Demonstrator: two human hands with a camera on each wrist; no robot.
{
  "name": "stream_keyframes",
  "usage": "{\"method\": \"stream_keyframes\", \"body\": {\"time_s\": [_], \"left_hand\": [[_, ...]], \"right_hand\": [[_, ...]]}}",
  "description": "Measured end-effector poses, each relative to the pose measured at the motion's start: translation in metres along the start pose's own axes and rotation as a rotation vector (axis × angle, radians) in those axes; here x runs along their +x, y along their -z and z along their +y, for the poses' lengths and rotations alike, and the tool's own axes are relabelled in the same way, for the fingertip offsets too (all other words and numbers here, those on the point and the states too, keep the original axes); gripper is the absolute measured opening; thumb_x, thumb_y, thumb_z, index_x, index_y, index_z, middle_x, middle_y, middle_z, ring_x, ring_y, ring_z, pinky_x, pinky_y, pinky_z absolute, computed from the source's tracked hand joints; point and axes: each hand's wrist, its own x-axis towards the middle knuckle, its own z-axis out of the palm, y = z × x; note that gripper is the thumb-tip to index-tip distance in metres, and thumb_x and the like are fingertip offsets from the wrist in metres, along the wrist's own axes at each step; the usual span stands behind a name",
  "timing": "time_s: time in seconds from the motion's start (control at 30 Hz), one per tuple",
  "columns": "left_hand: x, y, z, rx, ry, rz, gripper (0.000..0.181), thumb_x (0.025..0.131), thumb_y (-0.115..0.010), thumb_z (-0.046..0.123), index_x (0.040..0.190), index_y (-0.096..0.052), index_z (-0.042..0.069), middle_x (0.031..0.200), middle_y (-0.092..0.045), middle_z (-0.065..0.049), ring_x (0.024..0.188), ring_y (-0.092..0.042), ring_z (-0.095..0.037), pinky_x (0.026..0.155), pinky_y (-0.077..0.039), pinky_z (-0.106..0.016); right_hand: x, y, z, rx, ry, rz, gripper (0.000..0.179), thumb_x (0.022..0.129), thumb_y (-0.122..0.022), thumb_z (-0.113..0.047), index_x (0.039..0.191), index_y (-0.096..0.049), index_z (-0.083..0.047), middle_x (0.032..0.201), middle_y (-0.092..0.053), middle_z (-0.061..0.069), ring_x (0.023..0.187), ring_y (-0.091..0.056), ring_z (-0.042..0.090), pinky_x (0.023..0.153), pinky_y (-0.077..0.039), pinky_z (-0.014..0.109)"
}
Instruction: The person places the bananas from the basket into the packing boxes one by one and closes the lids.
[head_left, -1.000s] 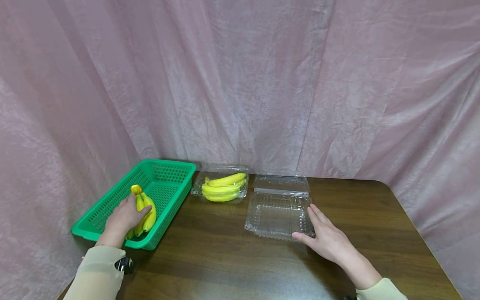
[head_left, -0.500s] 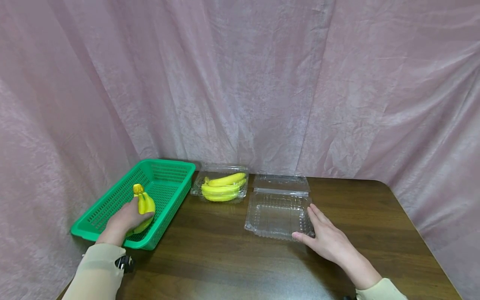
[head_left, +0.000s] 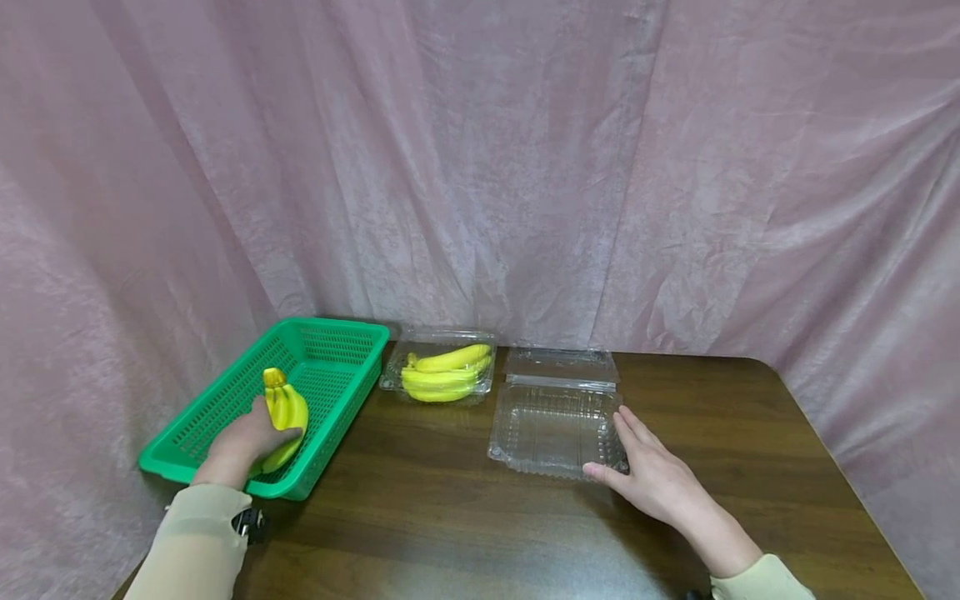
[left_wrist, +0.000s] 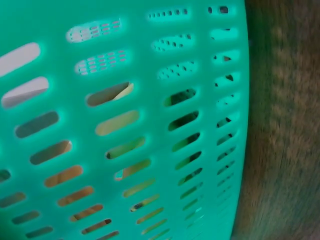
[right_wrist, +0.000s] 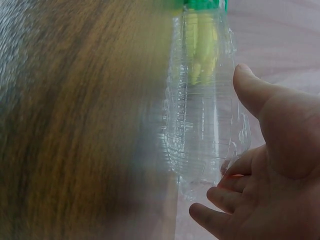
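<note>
In the head view, my left hand point(head_left: 243, 437) reaches into the green basket point(head_left: 341, 414) and grips a bunch of bananas point(head_left: 288, 408), stem end pointing away. The thumb lies across its near side while the other fingers are mostly hidden. The basket's slotted wall point(left_wrist: 150, 115) fills most of the left wrist view and largely hides that hand. My right hand point(head_left: 660, 479) rests at the right edge of an unfolded clear plastic clamshell point(head_left: 555, 429), thumb and fingers spread. The right wrist view shows this hand point(right_wrist: 280, 140) with fingertips right at the clear plastic point(right_wrist: 197, 125).
Between basket and unfolded clamshell stands another clear clamshell point(head_left: 393, 379) with yellow bananas point(head_left: 442, 383) in it. Everything is on a brown wooden table point(head_left: 450, 525). A pink curtain point(head_left: 480, 167) hangs behind the table's back edge.
My left hand has taken hold of the bananas: its fingers have gone round the bunch, which has turned and shifted slightly. The right hand and the clamshells have stayed in place.
</note>
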Motion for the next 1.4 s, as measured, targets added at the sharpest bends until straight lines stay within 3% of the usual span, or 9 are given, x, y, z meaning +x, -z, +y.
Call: {"method": "stream_keyframes", "body": {"time_s": [0.13,0.33,0.43,0.5,0.7,0.97,1.1,1.23,1.4], "left_hand": [[0.008,-0.002,-0.008,-0.013,0.019,-0.030,0.107,0.105,-0.069,0.046,0.155,-0.007,-0.025,0.114,-0.059,-0.041,0.099,-0.063,-0.050,0.086,-0.053,-0.062],[0.032,-0.014,-0.030,-0.021,0.001,-0.041,0.125,0.096,-0.076,0.068,0.156,-0.012,-0.021,0.114,-0.057,-0.039,0.093,-0.062,-0.044,0.079,-0.053,-0.052],[0.028,-0.013,-0.024,-0.031,-0.002,-0.047,0.123,0.097,-0.075,0.066,0.155,-0.013,-0.022,0.112,-0.058,-0.037,0.093,-0.062,-0.044,0.080,-0.054,-0.053],[0.017,-0.006,-0.014,-0.047,-0.007,-0.069,0.117,0.100,-0.076,0.057,0.154,-0.012,-0.024,0.110,-0.059,-0.035,0.095,-0.062,-0.045,0.083,-0.054,-0.056],[0.004,-0.001,-0.001,-0.023,-0.020,-0.050,0.103,0.105,-0.071,0.050,0.155,-0.018,-0.023,0.107,-0.059,-0.030,0.095,-0.060,-0.043,0.084,-0.052,-0.057],[0.001,0.001,0.001,-0.002,-0.009,-0.044,0.113,0.106,-0.068,0.055,0.165,-0.005,-0.018,0.132,-0.050,-0.049,0.104,-0.059,-0.051,0.089,-0.051,-0.064],[0.002,0.000,0.000,0.020,-0.014,-0.023,0.111,0.108,-0.067,0.050,0.166,-0.001,-0.018,0.138,-0.048,-0.051,0.105,-0.061,-0.052,0.087,-0.052,-0.063],[0.001,0.000,0.002,0.039,-0.035,0.003,0.109,0.109,-0.068,0.043,0.167,0.002,-0.016,0.149,-0.041,-0.053,0.116,-0.060,-0.062,0.089,-0.053,-0.067],[0.005,-0.003,-0.002,0.038,-0.091,0.051,0.107,0.107,-0.072,0.035,0.168,0.000,-0.015,0.151,-0.040,-0.053,0.124,-0.056,-0.068,0.095,-0.051,-0.072]], "right_hand": [[0.000,0.002,-0.002,-0.003,0.000,-0.001,0.113,0.101,-0.069,-0.070,0.170,-0.027,0.009,0.179,-0.021,0.027,0.159,-0.031,0.053,0.117,-0.037,0.074],[0.000,0.002,-0.002,-0.002,-0.003,-0.001,0.113,0.101,-0.069,-0.070,0.170,-0.026,0.009,0.179,-0.020,0.027,0.159,-0.031,0.053,0.116,-0.038,0.075],[0.000,0.001,-0.002,0.003,-0.003,-0.003,0.113,0.101,-0.069,-0.069,0.170,-0.026,0.009,0.180,-0.020,0.026,0.160,-0.030,0.052,0.117,-0.037,0.074],[0.000,0.000,-0.001,0.000,0.003,-0.003,0.113,0.101,-0.069,-0.070,0.170,-0.026,0.010,0.179,-0.020,0.027,0.159,-0.030,0.053,0.117,-0.037,0.075],[0.000,0.000,0.000,0.002,0.003,0.000,0.113,0.101,-0.068,-0.070,0.170,-0.027,0.010,0.179,-0.020,0.027,0.159,-0.030,0.053,0.116,-0.037,0.076],[-0.001,0.000,-0.001,0.009,-0.003,-0.009,0.115,0.101,-0.067,-0.072,0.170,-0.026,0.009,0.180,-0.020,0.027,0.159,-0.030,0.053,0.117,-0.036,0.075],[-0.001,-0.001,-0.001,0.008,-0.004,-0.004,0.113,0.101,-0.068,-0.070,0.170,-0.026,0.009,0.180,-0.020,0.027,0.160,-0.030,0.053,0.117,-0.036,0.075],[0.000,-0.001,0.000,0.001,-0.005,0.002,0.112,0.101,-0.069,-0.069,0.170,-0.026,0.010,0.179,-0.020,0.027,0.159,-0.030,0.053,0.117,-0.036,0.075],[0.000,-0.001,0.000,-0.002,-0.002,-0.001,0.113,0.101,-0.068,-0.069,0.170,-0.026,0.009,0.179,-0.020,0.027,0.159,-0.030,0.054,0.117,-0.036,0.075]]}}
